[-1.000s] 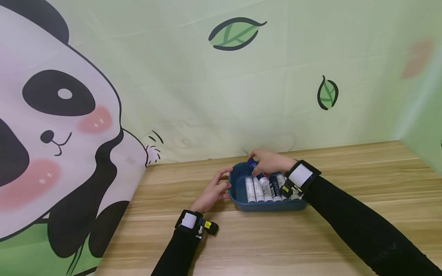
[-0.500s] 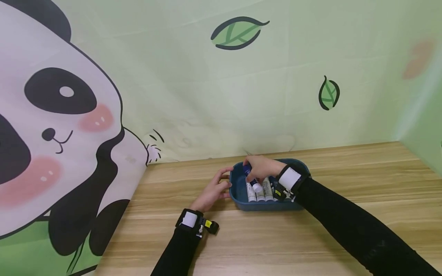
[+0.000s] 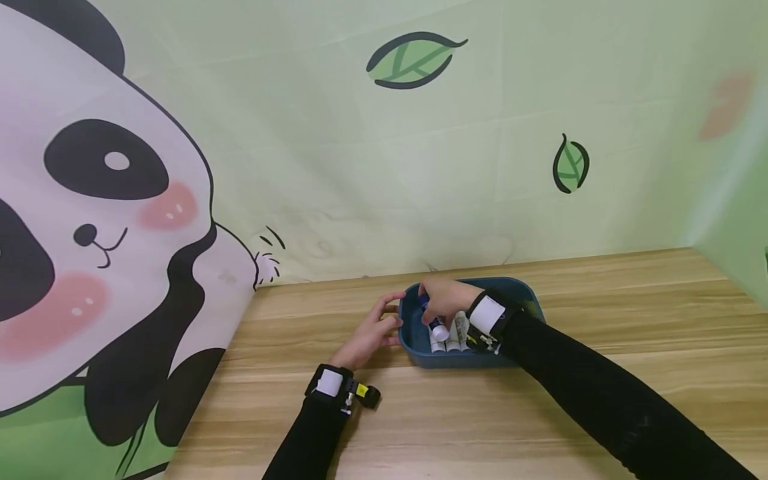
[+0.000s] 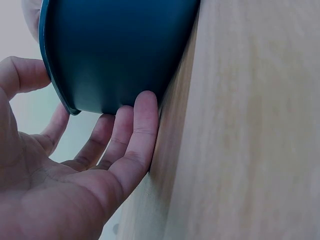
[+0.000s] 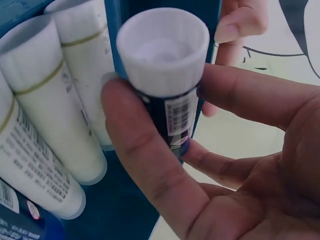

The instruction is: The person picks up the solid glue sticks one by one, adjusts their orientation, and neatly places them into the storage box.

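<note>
My right hand pinches a dark blue glue stick between thumb and fingers, over the left part of the blue bin. Its white base points toward the right wrist camera, and a barcode shows on its label. Beside it, several white glue sticks lie in a row inside the bin, along with a dark blue one. My left hand rests its fingertips against the bin's outer left end, fingers spread, the thumb at the rim. My right hand and wrist hide part of the row.
The bin stands on a wood-grain table, near its back edge. Behind the table hangs a pale green backdrop with leaves and a large panda printed on it.
My right hand has moved left and slightly down with the blue glue stick, from above the row to its left end. My left hand has stayed at the bin's end.
</note>
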`<state>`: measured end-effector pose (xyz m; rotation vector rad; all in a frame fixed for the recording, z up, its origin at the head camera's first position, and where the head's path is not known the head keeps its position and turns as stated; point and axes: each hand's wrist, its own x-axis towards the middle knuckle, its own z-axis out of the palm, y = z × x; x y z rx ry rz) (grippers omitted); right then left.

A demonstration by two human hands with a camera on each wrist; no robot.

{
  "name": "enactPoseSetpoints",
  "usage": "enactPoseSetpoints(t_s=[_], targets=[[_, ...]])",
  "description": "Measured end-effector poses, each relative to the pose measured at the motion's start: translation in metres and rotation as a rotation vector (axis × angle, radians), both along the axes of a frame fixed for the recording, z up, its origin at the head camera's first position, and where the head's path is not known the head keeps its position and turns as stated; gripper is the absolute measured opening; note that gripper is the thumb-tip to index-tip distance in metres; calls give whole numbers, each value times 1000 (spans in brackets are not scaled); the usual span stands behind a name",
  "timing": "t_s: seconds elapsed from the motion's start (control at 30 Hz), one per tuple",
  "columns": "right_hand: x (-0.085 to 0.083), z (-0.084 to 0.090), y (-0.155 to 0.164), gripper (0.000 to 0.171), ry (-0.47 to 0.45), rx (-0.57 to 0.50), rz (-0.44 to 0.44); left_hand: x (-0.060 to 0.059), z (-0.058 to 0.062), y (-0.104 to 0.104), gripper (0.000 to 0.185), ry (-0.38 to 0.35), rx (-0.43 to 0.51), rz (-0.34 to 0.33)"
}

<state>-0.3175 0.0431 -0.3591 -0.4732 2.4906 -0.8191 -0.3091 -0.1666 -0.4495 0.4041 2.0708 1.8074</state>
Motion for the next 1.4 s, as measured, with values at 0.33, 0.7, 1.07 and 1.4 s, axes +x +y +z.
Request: enactPoseSetpoints(t_s=[0.33, 0.7, 1.07, 1.4], targets=[[-1, -5, -17, 59, -37, 76, -52, 0, -1, 1, 63, 3, 7, 4], [-5, -6, -25, 50, -83, 128, -63, -1, -1, 0, 62, -1, -1, -2], [-11, -17, -32, 36, 67, 290, -45, 0, -3, 0, 62, -10, 2, -6], [-11, -20, -34, 50, 131, 309, -34, 0, -2, -1, 62, -5, 2, 3]])
